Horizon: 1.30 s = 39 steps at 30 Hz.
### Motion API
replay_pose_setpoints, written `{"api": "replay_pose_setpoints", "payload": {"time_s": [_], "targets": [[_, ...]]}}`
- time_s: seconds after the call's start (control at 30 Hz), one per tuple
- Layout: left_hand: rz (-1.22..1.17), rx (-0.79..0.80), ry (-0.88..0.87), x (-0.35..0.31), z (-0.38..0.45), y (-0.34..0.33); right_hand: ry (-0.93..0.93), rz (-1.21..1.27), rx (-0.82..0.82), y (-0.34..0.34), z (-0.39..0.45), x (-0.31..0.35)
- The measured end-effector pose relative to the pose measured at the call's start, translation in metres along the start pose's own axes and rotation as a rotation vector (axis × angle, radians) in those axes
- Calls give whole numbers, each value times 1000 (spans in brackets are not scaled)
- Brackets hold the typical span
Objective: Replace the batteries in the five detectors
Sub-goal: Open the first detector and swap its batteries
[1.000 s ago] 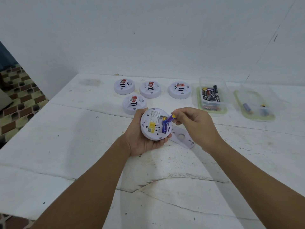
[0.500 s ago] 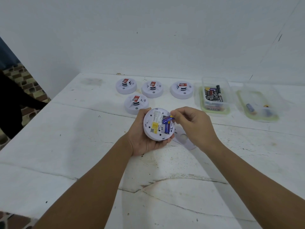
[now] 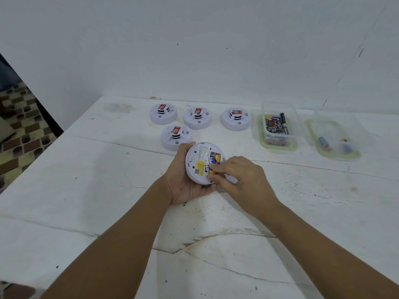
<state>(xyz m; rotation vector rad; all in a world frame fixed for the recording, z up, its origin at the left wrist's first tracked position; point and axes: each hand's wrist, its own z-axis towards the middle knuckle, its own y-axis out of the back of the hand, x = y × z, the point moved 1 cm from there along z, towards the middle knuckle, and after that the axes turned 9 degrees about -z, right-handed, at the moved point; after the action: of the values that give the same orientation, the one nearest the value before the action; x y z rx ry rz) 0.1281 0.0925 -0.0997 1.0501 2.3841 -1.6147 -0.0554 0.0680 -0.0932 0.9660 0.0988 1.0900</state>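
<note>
My left hand [image 3: 183, 187] grips a white round detector [image 3: 195, 161], tilted with its back toward me. Its open battery compartment shows a purple and yellow battery [image 3: 216, 159] lying inside. My right hand [image 3: 244, 180] has its fingertips at the lower end of that compartment, pinching a second battery [image 3: 212, 172], which is mostly hidden. Several more detectors stand face up behind, the nearest [image 3: 176, 138] just beyond my left hand, the others in a row [image 3: 197, 118].
A clear tub [image 3: 260, 134] with several batteries sits at the back right. Beside it a second clear tub [image 3: 312, 131] holds a few loose batteries. A white cover plate [image 3: 232, 179] lies under my right hand. The table's left edge drops to a tiled floor.
My right hand has moved the battery from above the compartment's top down to its lower end. The detector has tilted a little in my left hand.
</note>
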Motion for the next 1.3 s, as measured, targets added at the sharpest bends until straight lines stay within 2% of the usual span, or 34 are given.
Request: {"api": "replay_pose_setpoints", "payload": {"time_s": [0.13, 0.2, 0.33, 0.47, 0.63, 0.7, 0.8, 0.83, 0.9, 0.97, 1.23, 1.3], "targets": [[24, -25, -3, -1, -1, 1, -84, 110, 47, 4, 0, 0], [42, -26, -4, -1, -1, 0, -256, 246, 92, 8, 6, 3], [100, -46, -14, -2, -1, -1, -730, 512, 259, 13, 27, 2], [144, -98, -3, -1, 1, -2, -886, 665, 439, 18, 39, -7], [107, -83, -60, 0, -2, -2, -824, 622, 441, 13, 40, -5], [74, -74, -70, 1, -4, -1, -768, 497, 392, 13, 35, -7], [45, -65, -50, 1, -6, -2, -675, 178, 303, 23, 29, -16], [43, -61, -48, 1, -6, -2, -629, 57, 361, 26, 27, -19], [48, -65, -47, 1, -6, -2, -530, -168, 593, 29, 22, -23], [46, -79, -52, 2, -6, -2, -455, -291, 734, 29, 16, -24], [54, -92, -73, 1, -8, -1, -486, -268, 696, 31, 8, -27], [57, -105, -88, 1, -8, 1, -533, -236, 634, 35, 4, -32]]}}
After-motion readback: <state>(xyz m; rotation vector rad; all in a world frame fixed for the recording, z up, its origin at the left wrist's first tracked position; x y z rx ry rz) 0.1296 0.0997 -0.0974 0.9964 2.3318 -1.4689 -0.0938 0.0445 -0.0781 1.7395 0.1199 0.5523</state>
